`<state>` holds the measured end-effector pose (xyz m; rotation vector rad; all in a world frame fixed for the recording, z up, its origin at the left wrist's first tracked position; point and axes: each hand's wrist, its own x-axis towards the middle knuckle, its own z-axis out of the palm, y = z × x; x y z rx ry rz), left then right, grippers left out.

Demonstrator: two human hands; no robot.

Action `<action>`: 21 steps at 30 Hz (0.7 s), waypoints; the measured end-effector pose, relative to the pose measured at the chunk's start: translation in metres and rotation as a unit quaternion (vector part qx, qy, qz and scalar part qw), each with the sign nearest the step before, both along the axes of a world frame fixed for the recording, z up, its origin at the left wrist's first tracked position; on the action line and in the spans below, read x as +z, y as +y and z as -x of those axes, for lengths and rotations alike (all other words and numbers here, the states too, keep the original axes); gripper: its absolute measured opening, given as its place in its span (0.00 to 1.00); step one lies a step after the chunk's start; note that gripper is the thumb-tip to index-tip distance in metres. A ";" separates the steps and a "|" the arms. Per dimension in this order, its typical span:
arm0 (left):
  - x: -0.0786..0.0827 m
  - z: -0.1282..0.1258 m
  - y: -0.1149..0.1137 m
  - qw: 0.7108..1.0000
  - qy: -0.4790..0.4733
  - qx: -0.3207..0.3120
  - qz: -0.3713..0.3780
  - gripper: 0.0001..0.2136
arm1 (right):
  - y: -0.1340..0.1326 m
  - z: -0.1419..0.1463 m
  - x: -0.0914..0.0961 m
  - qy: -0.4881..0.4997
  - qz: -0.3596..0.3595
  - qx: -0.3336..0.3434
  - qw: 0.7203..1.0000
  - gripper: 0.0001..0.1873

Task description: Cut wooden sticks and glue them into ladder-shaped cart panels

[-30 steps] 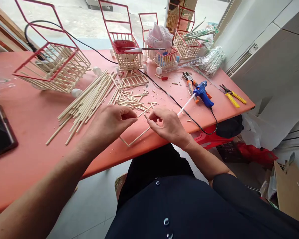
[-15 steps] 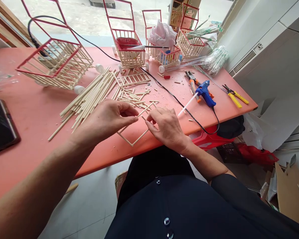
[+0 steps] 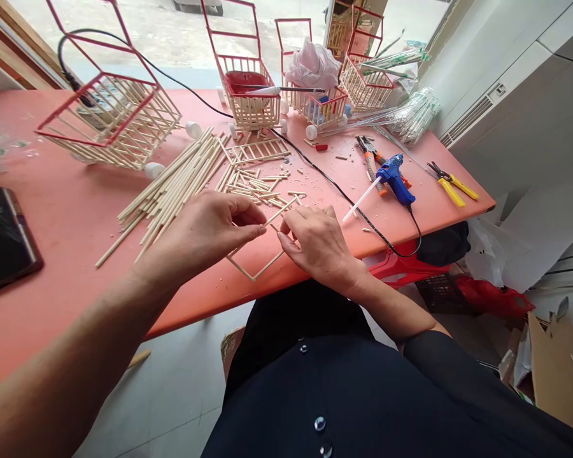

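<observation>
My left hand [image 3: 205, 232] is pinched shut on a thin wooden stick [image 3: 279, 212] that runs up and right from its fingertips. My right hand [image 3: 318, 245] is closed, its fingertips pressing on the same stick and on a small frame of glued sticks [image 3: 254, 270] lying near the front edge of the orange table [image 3: 57, 222]. Both hands meet over the frame. Just beyond them lies a heap of short cut sticks [image 3: 255, 186], and a bundle of long sticks [image 3: 172, 184] lies to the left.
A blue glue gun [image 3: 394, 179] with its black cord [image 3: 334, 187] lies right of my hands, with pliers [image 3: 368, 154] and yellow cutters [image 3: 451, 186] beyond. Several stick-and-red-wire model carts [image 3: 114, 121] stand along the back. A dark tablet [image 3: 4, 238] lies at far left.
The stick frame has slid a little away from the table edge, under my hands. My hands have stayed together on the stick, and the view has shifted slightly.
</observation>
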<state>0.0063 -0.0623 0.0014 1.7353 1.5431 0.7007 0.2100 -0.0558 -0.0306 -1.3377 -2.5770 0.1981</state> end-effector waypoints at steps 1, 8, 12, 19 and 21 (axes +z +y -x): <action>0.000 0.000 -0.001 1.000 0.002 -0.002 -0.005 0.12 | 0.000 0.000 0.000 0.001 0.001 0.000 1.000 0.10; 0.003 -0.002 -0.007 0.998 0.044 -0.018 -0.033 0.11 | -0.003 0.000 0.003 0.007 0.001 -0.002 1.000 0.10; 0.003 -0.006 -0.009 0.997 0.067 -0.008 -0.049 0.09 | -0.005 -0.002 0.003 0.005 -0.001 -0.004 1.000 0.10; 0.000 -0.009 -0.010 0.997 0.061 0.010 -0.054 0.05 | -0.009 -0.012 0.007 0.040 0.007 -0.005 0.999 0.14; 0.000 -0.009 -0.011 0.997 0.054 0.010 -0.052 0.05 | -0.010 -0.019 0.011 0.086 0.010 -0.008 0.996 0.14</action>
